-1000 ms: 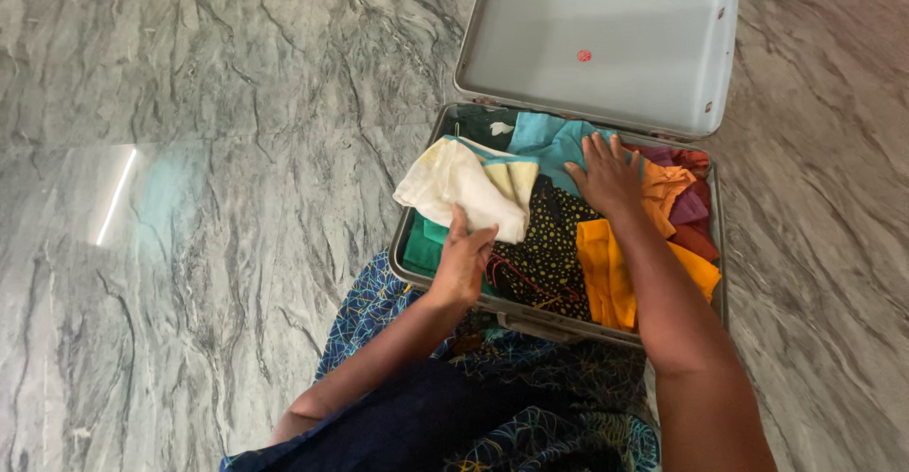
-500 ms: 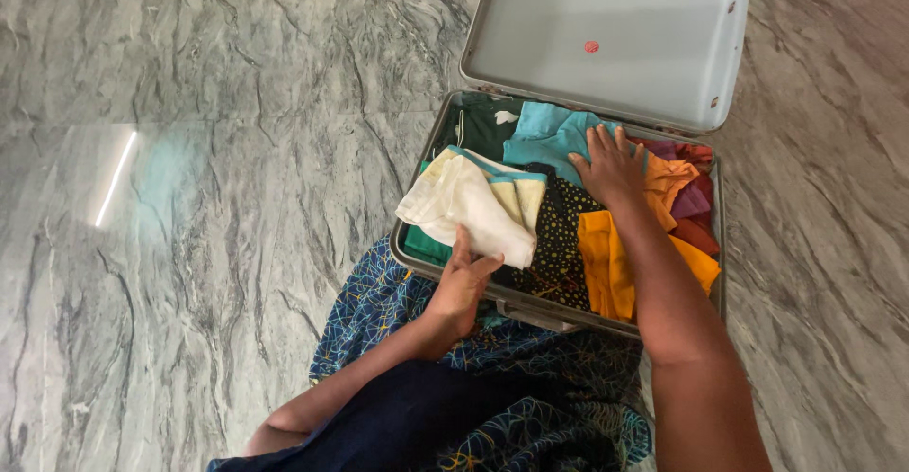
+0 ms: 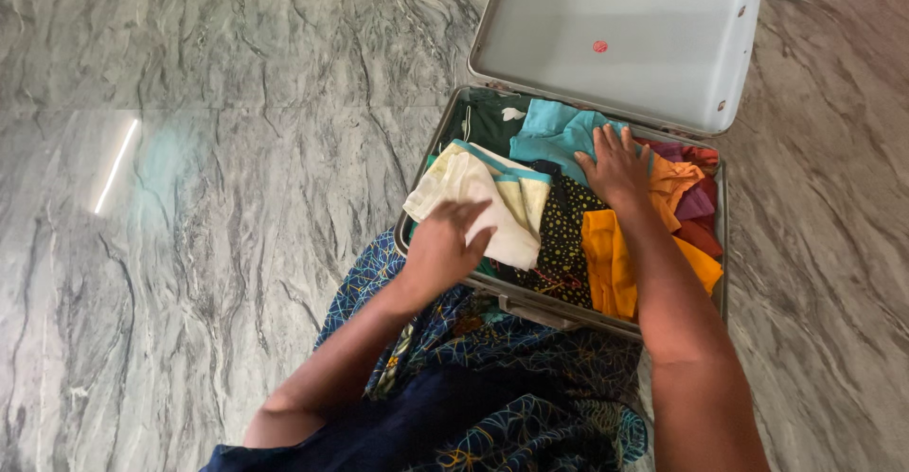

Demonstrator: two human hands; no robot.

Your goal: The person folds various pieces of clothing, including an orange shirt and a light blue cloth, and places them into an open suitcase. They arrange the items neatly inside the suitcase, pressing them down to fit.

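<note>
Head view: packing step, judged. Left hand (image 3: 443,245), fingers curled, grips folded cream cloth (image 3: 478,197) lying at the near-left of the open metal suitcase (image 3: 417,202). Right hand (image 3: 617,164) rests open, flat on the soft teal garment (image 3: 559,136). Seating the cloth needs even downward pressure.

One open grey suitcase (image 3: 606,74) is recorded at upper right of the frame. Two hands are counted: left hand (image 3: 443,249) and right hand (image 3: 617,164). One cream folded cloth (image 3: 478,197) is noted.
</note>
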